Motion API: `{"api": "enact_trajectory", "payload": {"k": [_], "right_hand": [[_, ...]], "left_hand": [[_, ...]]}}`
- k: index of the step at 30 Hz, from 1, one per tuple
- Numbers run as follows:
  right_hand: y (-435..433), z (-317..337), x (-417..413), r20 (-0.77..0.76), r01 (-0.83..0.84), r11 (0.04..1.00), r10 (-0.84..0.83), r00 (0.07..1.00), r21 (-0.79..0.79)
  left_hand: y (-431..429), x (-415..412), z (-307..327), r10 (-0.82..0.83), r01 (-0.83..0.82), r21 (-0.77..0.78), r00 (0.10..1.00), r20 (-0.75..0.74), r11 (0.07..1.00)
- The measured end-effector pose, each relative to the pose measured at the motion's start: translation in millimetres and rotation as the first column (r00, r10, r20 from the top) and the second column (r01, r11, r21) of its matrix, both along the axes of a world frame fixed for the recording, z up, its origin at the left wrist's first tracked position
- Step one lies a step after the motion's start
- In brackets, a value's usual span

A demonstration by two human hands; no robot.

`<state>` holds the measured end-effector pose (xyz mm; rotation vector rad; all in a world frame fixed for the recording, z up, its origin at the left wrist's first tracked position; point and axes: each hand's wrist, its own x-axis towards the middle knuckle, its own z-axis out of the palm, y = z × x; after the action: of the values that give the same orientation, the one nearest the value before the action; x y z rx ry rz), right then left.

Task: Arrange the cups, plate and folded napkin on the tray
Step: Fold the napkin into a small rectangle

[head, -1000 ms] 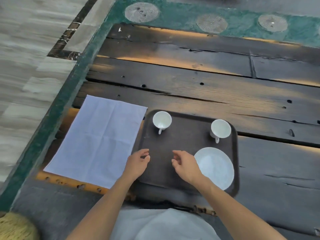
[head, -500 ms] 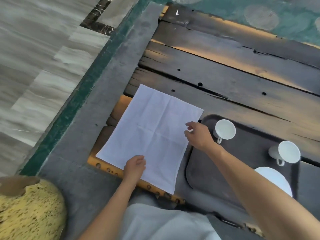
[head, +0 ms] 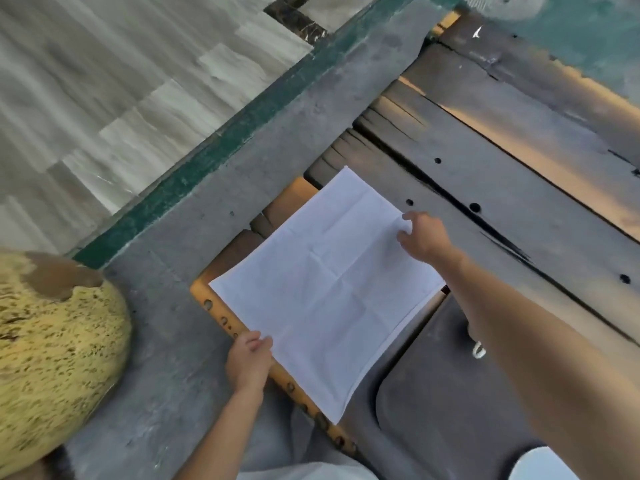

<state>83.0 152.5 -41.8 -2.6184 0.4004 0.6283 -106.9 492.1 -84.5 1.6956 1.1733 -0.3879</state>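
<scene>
A white napkin [head: 329, 292] lies spread flat on the dark wooden table, left of the dark tray [head: 446, 403]. My left hand [head: 248, 363] pinches the napkin's near left edge. My right hand [head: 423, 235] grips its far right corner. My right forearm crosses over the tray and hides one cup except for its white handle [head: 479, 350]. The rim of the white plate [head: 540, 465] shows at the bottom right on the tray. The other cup is out of view.
A yellow speckled cushion [head: 52, 355] sits at the left on the grey floor. The table's orange front edge [head: 277, 372] with holes runs under the napkin. Dark planks with gaps stretch to the upper right.
The view swung left and down. Both hands moved from the tray to the napkin, then spread out along it; the right hand now holds the far corner and the left the near edge.
</scene>
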Motion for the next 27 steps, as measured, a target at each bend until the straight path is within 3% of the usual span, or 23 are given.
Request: {"api": "enact_trajectory", "payload": {"k": [4,11,19,27], "right_hand": [[-5.6,-15.0,19.3,0.016,-0.024,1.000,0.024,1.000,-0.006],[-8.8,-29.1,39.7,0.040,0.012,0.999,-0.014,0.999,0.043],[-23.5,-26.1,51.0,-0.069,0.140,0.981,-0.131,0.989,0.137],[-48.0,-18.5,16.6,-0.103,0.340,0.926,-0.327,0.939,0.163]], "left_hand": [[-2.7,3.3,1.2,0.151,-0.151,0.076,0.989,0.009,0.986],[-9.6,15.2,-2.6,0.305,-0.306,-0.022,0.952,-0.030,0.952],[5.8,28.5,-5.1,0.097,-0.095,0.050,0.995,-0.039,0.994],[38.3,108.5,5.7,-0.118,0.117,0.059,0.993,0.018,0.991]]}}
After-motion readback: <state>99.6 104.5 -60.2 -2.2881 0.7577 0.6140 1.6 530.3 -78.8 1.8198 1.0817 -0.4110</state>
